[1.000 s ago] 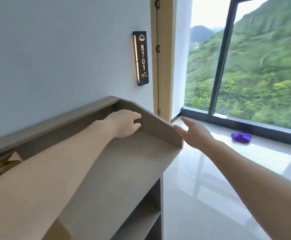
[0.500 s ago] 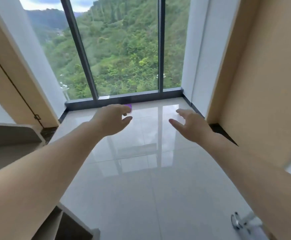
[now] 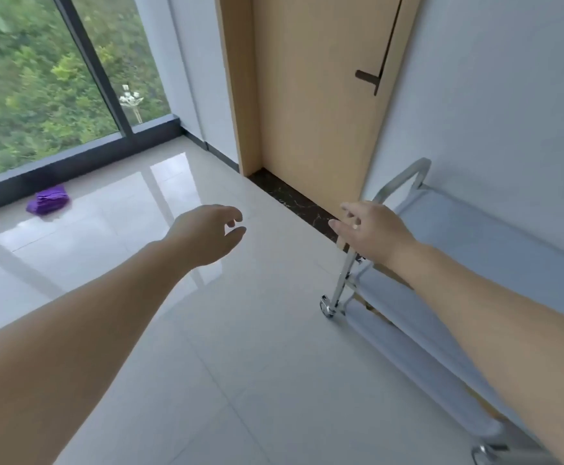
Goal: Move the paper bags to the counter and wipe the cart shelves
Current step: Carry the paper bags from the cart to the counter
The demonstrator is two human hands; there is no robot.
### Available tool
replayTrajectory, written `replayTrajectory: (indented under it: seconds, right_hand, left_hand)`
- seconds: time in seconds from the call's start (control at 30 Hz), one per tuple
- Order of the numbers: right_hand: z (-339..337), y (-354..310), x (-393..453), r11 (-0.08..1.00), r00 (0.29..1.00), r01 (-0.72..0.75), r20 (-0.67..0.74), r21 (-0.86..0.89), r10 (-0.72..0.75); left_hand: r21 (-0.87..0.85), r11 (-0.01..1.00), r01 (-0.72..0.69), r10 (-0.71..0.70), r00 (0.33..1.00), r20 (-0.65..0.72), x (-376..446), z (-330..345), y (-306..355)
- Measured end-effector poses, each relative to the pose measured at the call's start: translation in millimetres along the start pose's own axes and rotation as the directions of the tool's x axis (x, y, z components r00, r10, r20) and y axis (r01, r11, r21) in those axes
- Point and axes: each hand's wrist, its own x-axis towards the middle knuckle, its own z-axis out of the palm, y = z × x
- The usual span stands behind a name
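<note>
A metal cart (image 3: pixel 495 236) with grey shelves stands against the right wall, its chrome handle at the near end. My right hand (image 3: pixel 373 229) hovers over the cart's handle end, fingers loosely spread, holding nothing. My left hand (image 3: pixel 207 233) is out in front over the floor, fingers loosely curled and empty. A purple cloth (image 3: pixel 48 203) lies on the floor by the window at the left. A sliver of brown shows on the cart's lower shelf; I cannot tell what it is. No counter is in view.
A wooden door (image 3: pixel 310 95) with a dark handle stands ahead, a dark stone threshold at its foot. A floor-to-ceiling window (image 3: pixel 39 78) fills the left. Glossy white floor tiles (image 3: pixel 240 330) stretch between the window and the cart.
The view has swung right, from the counter past the window to the door and cart. Both hands stay outstretched and empty; the right one now hovers over the cart's handle end.
</note>
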Motion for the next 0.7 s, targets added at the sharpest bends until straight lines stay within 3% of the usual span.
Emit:
replayTrajectory:
  seconds: [0.3, 0.43, 0.7]
  right_hand:
    - [94.3, 107.2, -34.2, 0.981, 0.981, -0.191, -0.036, 0.021, 0.191]
    - [160.0, 172.7, -42.8, 0.981, 0.982, -0.191, -0.004, -0.021, 0.191]
    - [283.6, 318.4, -45.8, 0.970, 0.967, -0.224, -0.143, -0.091, 0.209]
  left_hand:
    - [-0.053, 0.975, -0.213, 0.218, 0.971, 0.096, 54.3, 145.3, 41.1]
    - [-0.057, 0.961, -0.269, 0.274, 0.955, 0.109, 67.9, 231.7, 62.8]
    - [-0.040, 0.927, -0.374, 0.375, 0.927, 0.031, 95.0, 427.0, 91.9]
